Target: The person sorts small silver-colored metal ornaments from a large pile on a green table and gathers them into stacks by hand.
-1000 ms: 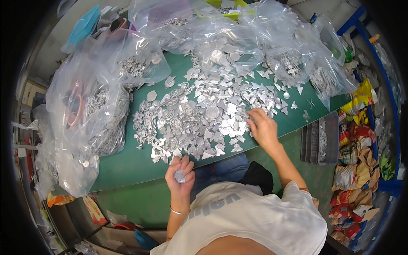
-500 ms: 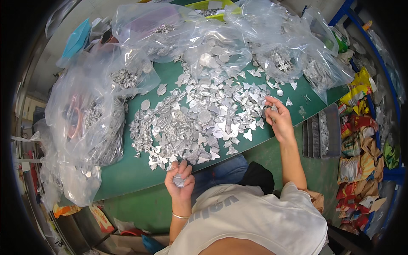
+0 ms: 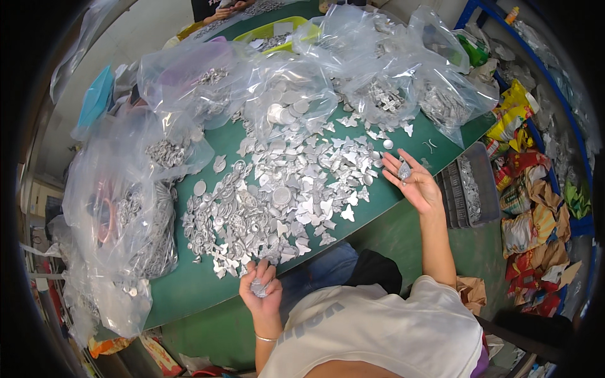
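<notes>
My left hand [image 3: 259,293] is at the table's near edge, its fingers curled around flat silver-grey metal pieces [image 3: 258,288] that show partly between them. Over the table's right edge, my right hand [image 3: 419,188] is turned palm up with its fingers extended. A small drop-shaped metal piece [image 3: 404,170] rests against those fingers. Between and beyond both hands spreads a pile of loose metal pieces [image 3: 302,183], many butterfly-shaped, others round or ring-like. A larger round disc [image 3: 282,196] lies on top of it.
Clear plastic bags of metal parts [image 3: 167,151] line the left and far sides of the green table [image 3: 183,296]. Farther back are a yellow-green tray [image 3: 309,31] and another person's hands [image 3: 224,12]. A grey crate [image 3: 488,214] and blue shelving [image 3: 535,57] stand right.
My right hand has opened its fingers and turned palm up, showing the small piece. My left hand stays closed. The view has shifted, bringing another person's hands into sight at the far end.
</notes>
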### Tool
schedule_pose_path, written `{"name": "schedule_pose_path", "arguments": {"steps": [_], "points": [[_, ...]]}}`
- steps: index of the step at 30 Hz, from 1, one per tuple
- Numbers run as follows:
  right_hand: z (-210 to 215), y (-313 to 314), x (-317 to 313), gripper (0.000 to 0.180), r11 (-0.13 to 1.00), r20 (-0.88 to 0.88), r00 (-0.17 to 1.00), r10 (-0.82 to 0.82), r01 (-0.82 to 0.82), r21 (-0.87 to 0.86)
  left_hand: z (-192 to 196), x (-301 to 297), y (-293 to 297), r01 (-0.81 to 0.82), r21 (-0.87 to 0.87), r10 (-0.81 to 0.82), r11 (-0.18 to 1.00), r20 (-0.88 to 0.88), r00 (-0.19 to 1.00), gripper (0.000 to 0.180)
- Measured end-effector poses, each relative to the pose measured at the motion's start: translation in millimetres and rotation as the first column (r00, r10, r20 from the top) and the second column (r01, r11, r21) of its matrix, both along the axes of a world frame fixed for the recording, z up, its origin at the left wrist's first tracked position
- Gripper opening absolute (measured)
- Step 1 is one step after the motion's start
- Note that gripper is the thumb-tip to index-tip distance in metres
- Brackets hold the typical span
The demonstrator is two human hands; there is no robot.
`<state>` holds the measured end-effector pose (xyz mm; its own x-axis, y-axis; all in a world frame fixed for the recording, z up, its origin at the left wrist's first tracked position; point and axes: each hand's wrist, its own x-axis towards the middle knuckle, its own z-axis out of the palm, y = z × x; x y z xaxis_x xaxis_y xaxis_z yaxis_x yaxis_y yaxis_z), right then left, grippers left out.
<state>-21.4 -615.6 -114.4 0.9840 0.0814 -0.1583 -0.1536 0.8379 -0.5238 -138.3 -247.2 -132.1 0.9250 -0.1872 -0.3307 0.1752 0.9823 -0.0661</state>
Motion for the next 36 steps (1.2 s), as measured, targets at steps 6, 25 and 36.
{"name": "schedule_pose_path", "arguments": {"steps": [6,25,36], "points": [[13,-15,-8,0.067,0.984,0.054,0.999,-0.004,0.014,-0.178,-3,2,-4,0.031,0.012,-0.031,0.999,0.012,0.999,0.007],[52,-217,149,0.043,-0.821,0.572,0.82,-0.008,0.321,-0.472,0,5,-16,0.052,0.053,-0.053,0.997,0.029,0.998,0.011],[16,45,29,0.018,-0.185,0.38,0.813,0.441,0.497,-0.848,15,14,-35,0.13,0.289,-0.102,0.948,-0.11,0.989,0.017]]}}
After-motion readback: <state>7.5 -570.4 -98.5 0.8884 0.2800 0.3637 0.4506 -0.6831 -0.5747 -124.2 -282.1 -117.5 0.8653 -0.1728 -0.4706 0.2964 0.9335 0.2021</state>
